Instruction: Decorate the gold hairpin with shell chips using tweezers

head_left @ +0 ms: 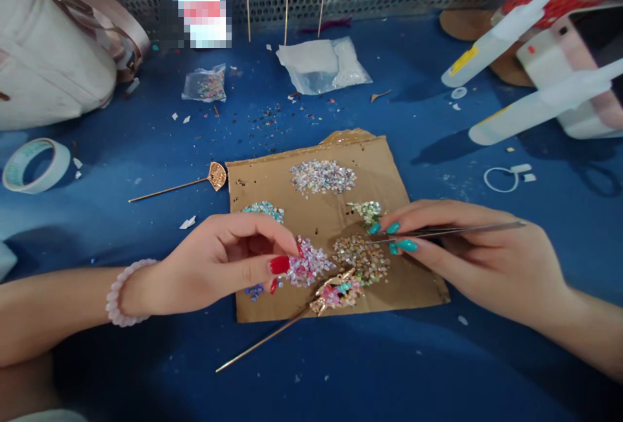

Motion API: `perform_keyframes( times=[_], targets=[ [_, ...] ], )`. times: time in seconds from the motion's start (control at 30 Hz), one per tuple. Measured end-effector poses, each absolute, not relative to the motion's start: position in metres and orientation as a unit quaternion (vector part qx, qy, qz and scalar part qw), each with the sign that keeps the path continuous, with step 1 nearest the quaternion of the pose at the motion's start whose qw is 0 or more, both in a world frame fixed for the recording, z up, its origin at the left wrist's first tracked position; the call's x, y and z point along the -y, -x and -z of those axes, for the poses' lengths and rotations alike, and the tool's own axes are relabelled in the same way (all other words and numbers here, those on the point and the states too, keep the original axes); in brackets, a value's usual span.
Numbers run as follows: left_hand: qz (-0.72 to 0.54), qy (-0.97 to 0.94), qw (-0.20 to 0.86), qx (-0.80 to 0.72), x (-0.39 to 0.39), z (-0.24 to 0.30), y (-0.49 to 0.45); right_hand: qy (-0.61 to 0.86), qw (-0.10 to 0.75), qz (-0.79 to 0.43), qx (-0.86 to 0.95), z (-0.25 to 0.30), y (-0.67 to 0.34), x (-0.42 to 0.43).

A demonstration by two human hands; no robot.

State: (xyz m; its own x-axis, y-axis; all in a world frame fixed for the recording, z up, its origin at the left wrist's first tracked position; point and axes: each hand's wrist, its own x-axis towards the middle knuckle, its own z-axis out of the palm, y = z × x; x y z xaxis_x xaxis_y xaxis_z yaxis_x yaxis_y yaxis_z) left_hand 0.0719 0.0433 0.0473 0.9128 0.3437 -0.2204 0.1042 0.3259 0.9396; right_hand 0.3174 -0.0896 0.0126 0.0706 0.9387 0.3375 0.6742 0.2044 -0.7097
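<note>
My left hand (228, 260) is curled, its red-nailed fingertips pinched over a pink pile of sequins (306, 265) on a brown cardboard sheet (331, 221); whatever it pinches is too small to make out. My right hand (467, 250), with teal nails, grips metal tweezers (452, 232) whose tip points left over a gold sequin pile (363, 258). A gold hairpin (321, 302) with a partly decorated fan head lies at the cardboard's front edge, between both hands. Silver (322, 177), teal (265, 210) and green (367, 211) sequin piles lie further back.
A second gold fan hairpin (195, 182) lies left of the cardboard on the blue table. A tape roll (34, 163) and a white bag (43, 52) sit at left. Sequin packets (205, 84), a plastic bag (324, 65) and white glue bottles (516, 32) stand behind.
</note>
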Motion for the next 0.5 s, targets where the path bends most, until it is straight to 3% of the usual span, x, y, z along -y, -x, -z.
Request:
perform_keyframes(
  times=[0.5],
  targets=[
    [-0.083,-0.615,0.764,-0.178,-0.0435,-0.0472,-0.0725,0.607,0.407,-0.172,0.661,-0.0098,-0.3185,0.0908]
  ],
)
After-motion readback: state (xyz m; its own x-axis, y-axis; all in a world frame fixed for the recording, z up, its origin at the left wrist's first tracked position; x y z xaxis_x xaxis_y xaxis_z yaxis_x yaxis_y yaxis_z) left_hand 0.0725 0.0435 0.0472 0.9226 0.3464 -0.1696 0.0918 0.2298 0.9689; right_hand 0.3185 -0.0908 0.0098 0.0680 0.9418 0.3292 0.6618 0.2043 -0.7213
